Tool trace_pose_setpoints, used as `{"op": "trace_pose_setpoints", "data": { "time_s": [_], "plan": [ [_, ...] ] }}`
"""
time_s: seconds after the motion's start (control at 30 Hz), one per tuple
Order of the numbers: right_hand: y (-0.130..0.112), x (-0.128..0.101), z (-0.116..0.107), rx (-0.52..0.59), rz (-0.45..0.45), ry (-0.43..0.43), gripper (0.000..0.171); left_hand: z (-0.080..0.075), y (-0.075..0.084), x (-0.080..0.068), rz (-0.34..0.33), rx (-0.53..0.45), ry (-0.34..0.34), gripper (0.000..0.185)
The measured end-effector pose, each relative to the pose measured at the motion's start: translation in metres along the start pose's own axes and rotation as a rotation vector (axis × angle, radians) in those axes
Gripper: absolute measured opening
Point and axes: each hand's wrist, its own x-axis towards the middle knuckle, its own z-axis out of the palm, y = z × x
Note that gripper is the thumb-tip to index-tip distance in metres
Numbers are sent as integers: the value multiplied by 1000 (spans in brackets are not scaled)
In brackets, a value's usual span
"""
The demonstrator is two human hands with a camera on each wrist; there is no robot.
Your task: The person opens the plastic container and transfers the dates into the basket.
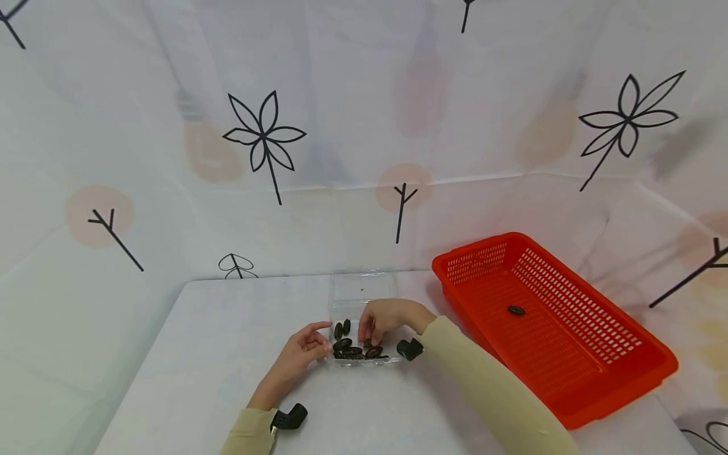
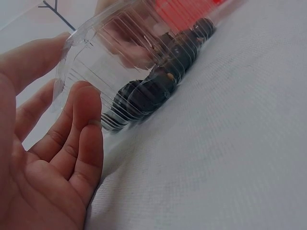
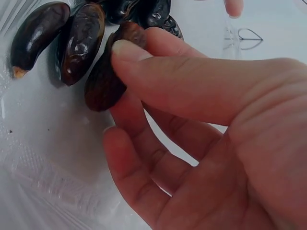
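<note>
My right hand [image 1: 389, 316] reaches into a clear plastic clamshell box [image 3: 53, 129] and pinches a dark brown date [image 3: 106, 84] between thumb and fingers, low over the box floor. Several glossy dark dates [image 1: 343, 344] lie along the front and left of the box. At the box's left side, my left hand [image 1: 301, 351] rests with loosely bent fingers, its fingertips [image 2: 88, 108] right at the clear wall. The box's lid [image 1: 364, 287] is folded back toward the rear of the table.
A red perforated plastic basket [image 1: 563, 354] stands to the right, with a single date [image 1: 516, 310] inside. The table [image 1: 216, 341] has a white cloth, and a patterned cloth [image 1: 341, 145] hangs behind it. My right forearm [image 1: 483, 385] passes beside the basket's near left side.
</note>
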Motion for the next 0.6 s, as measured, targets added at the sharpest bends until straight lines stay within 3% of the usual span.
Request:
{"op": "trace_pose_setpoints", "data": {
  "time_s": [0.27, 0.6],
  "plan": [
    [2, -3, -3, -23, -33, 12, 24, 1, 1, 0, -24, -3, 1, 55],
    [-4, -16, -9, -8, -93, 89, 24, 1, 1, -1, -49, -8, 12, 55]
  ]
}}
